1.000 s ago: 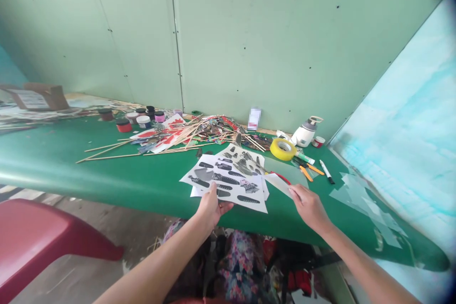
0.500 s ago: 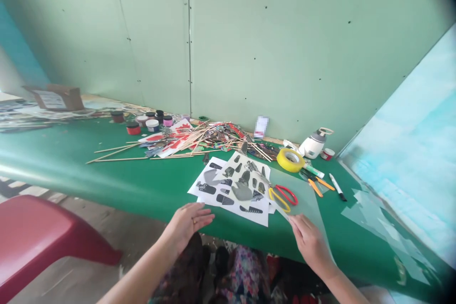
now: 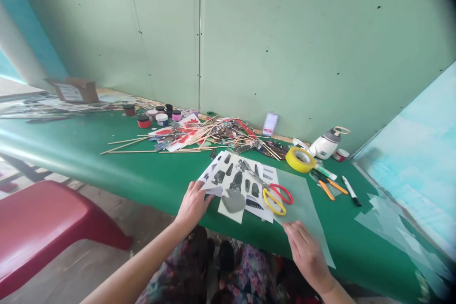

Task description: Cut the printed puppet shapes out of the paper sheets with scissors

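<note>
Working along the near edge of the green desk [image 3: 107, 161], we find bare surface left of the papers. The translucent sheet [image 3: 306, 209] lies flat, overlapping the printed sheets [image 3: 235, 175] beside it. Our left hand [image 3: 194, 204] pinches the printed sheets' near-left edge. Our right hand [image 3: 307, 252] rests on the translucent sheet's near edge; we cannot tell whether it grips. The scissors [image 3: 278, 197] lie across both papers.
</note>
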{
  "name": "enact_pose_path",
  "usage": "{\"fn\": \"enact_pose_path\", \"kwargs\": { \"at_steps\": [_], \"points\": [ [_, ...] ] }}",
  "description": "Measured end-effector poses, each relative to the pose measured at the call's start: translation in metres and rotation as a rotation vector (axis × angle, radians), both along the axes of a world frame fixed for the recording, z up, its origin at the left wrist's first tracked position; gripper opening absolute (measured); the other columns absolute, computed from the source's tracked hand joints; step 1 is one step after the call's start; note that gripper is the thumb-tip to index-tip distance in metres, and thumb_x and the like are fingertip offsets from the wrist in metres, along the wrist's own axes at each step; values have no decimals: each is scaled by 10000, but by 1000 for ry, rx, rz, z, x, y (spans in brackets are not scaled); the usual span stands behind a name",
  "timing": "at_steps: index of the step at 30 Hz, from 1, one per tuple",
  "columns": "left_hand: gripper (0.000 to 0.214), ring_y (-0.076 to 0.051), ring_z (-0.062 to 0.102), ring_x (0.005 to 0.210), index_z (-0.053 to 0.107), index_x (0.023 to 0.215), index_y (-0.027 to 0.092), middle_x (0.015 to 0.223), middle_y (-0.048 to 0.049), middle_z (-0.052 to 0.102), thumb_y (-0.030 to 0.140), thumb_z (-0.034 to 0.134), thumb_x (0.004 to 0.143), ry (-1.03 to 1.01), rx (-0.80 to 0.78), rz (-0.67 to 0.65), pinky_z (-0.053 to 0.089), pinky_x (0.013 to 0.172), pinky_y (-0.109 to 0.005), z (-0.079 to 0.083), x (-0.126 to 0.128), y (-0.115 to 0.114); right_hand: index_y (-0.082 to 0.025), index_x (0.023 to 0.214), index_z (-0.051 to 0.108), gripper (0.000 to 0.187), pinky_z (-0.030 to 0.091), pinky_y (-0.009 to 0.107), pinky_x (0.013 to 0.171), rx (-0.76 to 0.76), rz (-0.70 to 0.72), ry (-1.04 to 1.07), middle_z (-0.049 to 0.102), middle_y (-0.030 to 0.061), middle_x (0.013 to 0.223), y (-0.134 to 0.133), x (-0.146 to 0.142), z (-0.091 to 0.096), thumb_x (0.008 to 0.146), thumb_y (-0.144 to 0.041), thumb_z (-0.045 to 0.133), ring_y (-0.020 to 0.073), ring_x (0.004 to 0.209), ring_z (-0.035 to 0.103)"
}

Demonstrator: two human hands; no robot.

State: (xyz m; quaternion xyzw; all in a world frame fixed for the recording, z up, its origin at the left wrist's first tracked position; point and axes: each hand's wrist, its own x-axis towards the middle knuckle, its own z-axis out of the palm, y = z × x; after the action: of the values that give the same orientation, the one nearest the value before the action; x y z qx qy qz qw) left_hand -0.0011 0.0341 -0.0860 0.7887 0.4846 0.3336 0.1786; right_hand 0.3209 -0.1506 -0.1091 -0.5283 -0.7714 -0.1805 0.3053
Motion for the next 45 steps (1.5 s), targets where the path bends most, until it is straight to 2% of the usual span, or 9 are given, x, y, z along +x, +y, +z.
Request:
{"fn": "enact_pose_path", "kwargs": {
  "at_steps": [5, 10, 13, 18, 25, 27, 31, 35, 45],
  "points": [
    [196, -332, 526, 1101, 683, 1001, 198, 1086, -135, 599, 215, 565, 846, 89, 37, 58, 442, 995, -485, -6, -5, 14, -180, 1173, 621, 270, 562, 456, 814, -19, -15, 39, 713, 101, 939, 6, 12, 2, 970, -61, 489, 266, 860, 673],
    [684, -363, 417, 1338, 492, 1385, 164, 1408, -172, 499, 158, 602, 710, 145, -3, 19, 365, 1101, -502, -4, -16, 39, -193, 1202, 612, 294, 539, 471, 839, -23, -54, 89, 715, 93, 943, 7, 19, 1, 963, -56, 508, 271, 863, 663],
    [809, -374, 461, 1328, 456, 1435, 146, 1375, -172, 577, 105, 564, 635, 189, -57, -44, 375, 1091, -511, 3, -16, 58, -183, 1209, 597, 281, 530, 471, 848, -20, -109, 156, 701, 104, 935, 7, 8, -1, 973, -65, 500, 270, 861, 657],
    [754, -366, 528, 1268, 506, 1409, 127, 1322, -178, 633, 93, 510, 657, 186, -65, -88, 387, 1072, -517, 5, -2, 68, -201, 1184, 598, 242, 550, 377, 705, 20, -197, 291, 671, 99, 882, 3, -8, -11, 995, -113, 475, 251, 790, 653],
    [617, -254, 584, 1230, 634, 1288, 221, 1284, -68, 682, 67, 445, 721, 143, -49, -157, 407, 1102, -391, 1, -3, 62, -165, 1090, 646, 179, 546, 340, 705, 120, -313, 370, 703, 125, 896, -2, -11, -25, 988, -151, 499, 250, 776, 692],
    [537, -266, 567, 1252, 631, 1289, 216, 1334, -87, 645, 123, 437, 797, 154, -48, -102, 406, 1102, -407, 4, -3, 68, -161, 1062, 656, 169, 538, 334, 697, 129, -325, 353, 704, 122, 867, -3, -9, -24, 989, -161, 503, 249, 757, 689],
    [479, -384, 406, 1383, 581, 1344, 179, 1397, -175, 575, 326, 500, 896, 214, -23, 8, 282, 1141, -567, 7, 8, 73, -155, 1032, 665, 171, 518, 325, 696, 147, -364, 304, 720, 121, 845, -8, 2, -17, 996, -167, 499, 245, 737, 692],
    [558, -406, 365, 1416, 562, 1375, 179, 1460, -207, 512, 425, 580, 875, 283, 16, -77, 255, 1159, -548, 2, 23, 59, -144, 1006, 667, 161, 496, 320, 683, 174, -389, 259, 718, 111, 801, -16, 13, -9, 991, -150, 507, 230, 683, 681],
    [521, -417, 371, 1410, 583, 1343, 103, 1456, -257, 491, 312, 575, 866, 397, 114, -163, 272, 1158, -550, -4, 19, 53, -183, 1146, 634, 209, 504, 380, 755, 117, -361, 225, 697, 100, 879, -12, 13, -14, 978, -114, 529, 244, 759, 631]
  ]
}}
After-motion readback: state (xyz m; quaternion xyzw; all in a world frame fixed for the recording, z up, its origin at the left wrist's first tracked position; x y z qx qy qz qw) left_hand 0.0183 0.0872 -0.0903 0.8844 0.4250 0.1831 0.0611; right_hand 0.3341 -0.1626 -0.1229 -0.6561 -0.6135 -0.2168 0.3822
